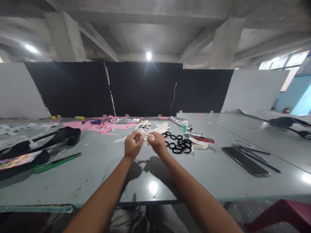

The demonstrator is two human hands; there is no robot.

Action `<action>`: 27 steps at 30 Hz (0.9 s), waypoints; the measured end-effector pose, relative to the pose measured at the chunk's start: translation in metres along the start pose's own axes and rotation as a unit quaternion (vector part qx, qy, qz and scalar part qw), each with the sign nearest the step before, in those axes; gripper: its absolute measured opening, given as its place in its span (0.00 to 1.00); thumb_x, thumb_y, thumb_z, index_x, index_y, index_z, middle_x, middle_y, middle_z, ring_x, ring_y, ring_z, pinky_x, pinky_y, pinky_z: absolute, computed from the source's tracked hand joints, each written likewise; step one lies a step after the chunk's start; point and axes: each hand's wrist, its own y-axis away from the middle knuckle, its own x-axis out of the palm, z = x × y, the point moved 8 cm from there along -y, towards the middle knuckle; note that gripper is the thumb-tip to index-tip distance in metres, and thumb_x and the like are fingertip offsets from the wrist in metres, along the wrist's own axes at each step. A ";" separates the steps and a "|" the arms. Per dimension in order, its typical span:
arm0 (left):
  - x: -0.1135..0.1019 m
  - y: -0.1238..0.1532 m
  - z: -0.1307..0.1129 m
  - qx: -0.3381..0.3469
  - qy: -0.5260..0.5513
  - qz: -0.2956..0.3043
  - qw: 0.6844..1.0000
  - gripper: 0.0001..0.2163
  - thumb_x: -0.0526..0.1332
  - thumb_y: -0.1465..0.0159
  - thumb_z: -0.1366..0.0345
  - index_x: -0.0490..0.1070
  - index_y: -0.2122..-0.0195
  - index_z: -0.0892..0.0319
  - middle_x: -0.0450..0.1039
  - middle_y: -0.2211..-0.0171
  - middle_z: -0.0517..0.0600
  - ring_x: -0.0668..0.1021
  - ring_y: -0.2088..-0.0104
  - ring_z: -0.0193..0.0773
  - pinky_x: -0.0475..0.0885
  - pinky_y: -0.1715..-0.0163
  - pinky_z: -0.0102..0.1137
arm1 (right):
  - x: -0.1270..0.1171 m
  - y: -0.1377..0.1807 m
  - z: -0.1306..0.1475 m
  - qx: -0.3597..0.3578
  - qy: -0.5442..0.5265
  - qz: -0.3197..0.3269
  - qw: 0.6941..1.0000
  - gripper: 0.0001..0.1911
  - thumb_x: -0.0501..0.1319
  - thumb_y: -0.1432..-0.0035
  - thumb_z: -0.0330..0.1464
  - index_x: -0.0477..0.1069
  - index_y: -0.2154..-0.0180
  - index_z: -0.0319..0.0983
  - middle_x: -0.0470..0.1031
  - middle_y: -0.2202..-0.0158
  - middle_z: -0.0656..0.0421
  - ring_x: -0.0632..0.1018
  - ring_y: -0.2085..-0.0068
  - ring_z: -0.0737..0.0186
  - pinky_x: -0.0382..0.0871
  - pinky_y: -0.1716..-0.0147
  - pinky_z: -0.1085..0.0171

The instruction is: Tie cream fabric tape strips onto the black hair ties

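Observation:
My left hand (133,144) and my right hand (157,143) are close together above the table, each with the fingers pinched. Between them stretches a crumpled whitish strip (145,136), gripped at both ends; whether it is paper or cloth I cannot tell. Just beyond lie more off-white strips (159,128) and a small looped bundle (144,124) of them. Several black rings (178,149), like hair ties, lie beside my right hand. Behind these stand a glue stick (185,126) with a green label and a foil-wrapped roll (178,122).
Red-handled scissors (204,139) lie right of the rings. A dark phone (245,160) and several thin pens or sticks (259,157) lie farther right. Pink scraps (102,127) spread at the back left. A green cutter (57,162) and black straps (55,137) lie left.

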 end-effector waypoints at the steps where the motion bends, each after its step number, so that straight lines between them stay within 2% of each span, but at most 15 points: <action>1: 0.001 0.001 -0.002 0.008 -0.010 0.007 1.000 0.06 0.58 0.41 0.61 0.71 0.69 0.56 0.70 0.78 0.44 0.70 0.76 0.33 0.65 0.70 0.28 | 0.000 0.000 0.000 0.000 0.002 0.003 1.000 0.10 0.56 0.46 0.33 0.75 0.68 0.39 0.77 0.71 0.59 0.75 0.68 0.63 0.63 0.66 0.68; 5: 0.008 0.001 -0.007 0.054 -0.041 0.043 0.997 0.08 0.58 0.40 0.60 0.75 0.66 0.55 0.75 0.75 0.45 0.71 0.77 0.33 0.63 0.66 0.31 | 0.001 0.002 0.003 -0.008 0.017 0.015 1.000 0.09 0.56 0.45 0.33 0.75 0.67 0.39 0.78 0.69 0.59 0.76 0.65 0.62 0.63 0.64 0.68; 9: 0.010 0.000 -0.009 0.086 -0.056 0.055 0.993 0.08 0.59 0.40 0.60 0.76 0.66 0.55 0.77 0.70 0.45 0.72 0.75 0.33 0.61 0.64 0.33 | 0.003 0.003 0.004 -0.022 0.052 0.023 0.998 0.09 0.57 0.45 0.33 0.75 0.65 0.39 0.78 0.66 0.58 0.76 0.62 0.61 0.63 0.62 0.67; 19: 0.010 -0.001 -0.012 0.091 -0.118 0.085 0.985 0.07 0.58 0.40 0.61 0.75 0.67 0.55 0.76 0.71 0.46 0.74 0.71 0.36 0.59 0.61 0.35 | 0.007 0.005 0.008 -0.049 0.086 0.039 0.994 0.08 0.58 0.44 0.32 0.75 0.67 0.37 0.77 0.67 0.56 0.75 0.64 0.61 0.62 0.62 0.68; 27: 0.014 -0.003 -0.006 0.064 -0.078 0.099 0.990 0.08 0.58 0.41 0.60 0.74 0.70 0.57 0.75 0.72 0.46 0.72 0.73 0.34 0.60 0.64 0.33 | 0.004 0.004 0.009 -0.044 0.077 0.032 0.996 0.08 0.58 0.45 0.32 0.75 0.66 0.37 0.77 0.67 0.56 0.75 0.64 0.61 0.62 0.63 0.67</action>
